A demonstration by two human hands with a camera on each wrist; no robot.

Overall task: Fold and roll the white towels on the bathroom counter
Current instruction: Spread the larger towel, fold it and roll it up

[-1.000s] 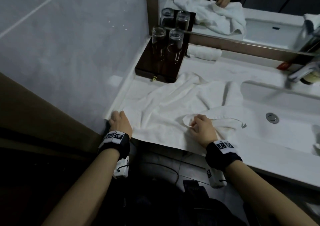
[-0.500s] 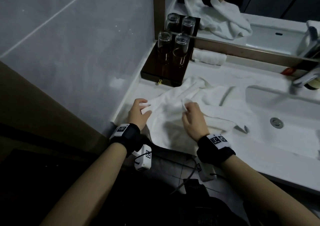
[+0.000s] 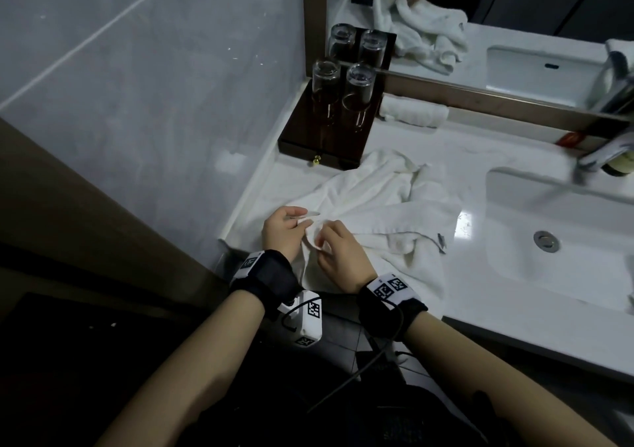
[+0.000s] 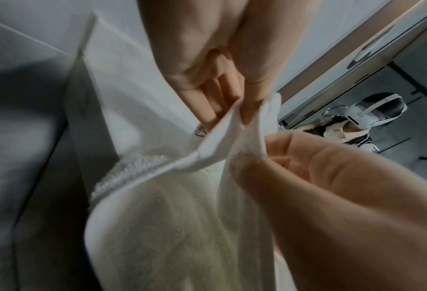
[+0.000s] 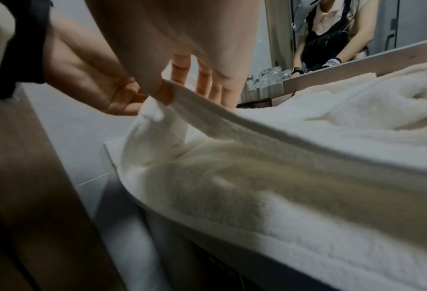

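Observation:
A crumpled white towel (image 3: 370, 203) lies on the white counter (image 3: 463, 158) left of the sink, its near edge hanging over the front. My left hand (image 3: 302, 218) pinches a lifted corner of it near the counter's front left. Close beside it, my right hand (image 3: 322, 240) pinches the adjoining hem. In the left wrist view the left hand (image 4: 234, 116) and right hand (image 4: 257, 157) hold two flaps of the towel (image 4: 182, 226) a finger's width apart. The right wrist view has my right hand (image 5: 165, 94) pinching the towel (image 5: 282, 177) edge. A rolled white towel (image 3: 413, 112) lies by the mirror.
A dark wooden tray (image 3: 308, 144) carrying two upturned glasses (image 3: 356, 89) stands at the back left against the wall. The sink basin (image 3: 555, 206) and faucet (image 3: 603, 151) lie to the right. A mirror (image 3: 514, 17) runs along the back. A brown panel borders the left side.
My hands were apart on the towel's near edge; they have risen and come together, each lifting a part of the towel's edge. The towel has bunched up toward the left.

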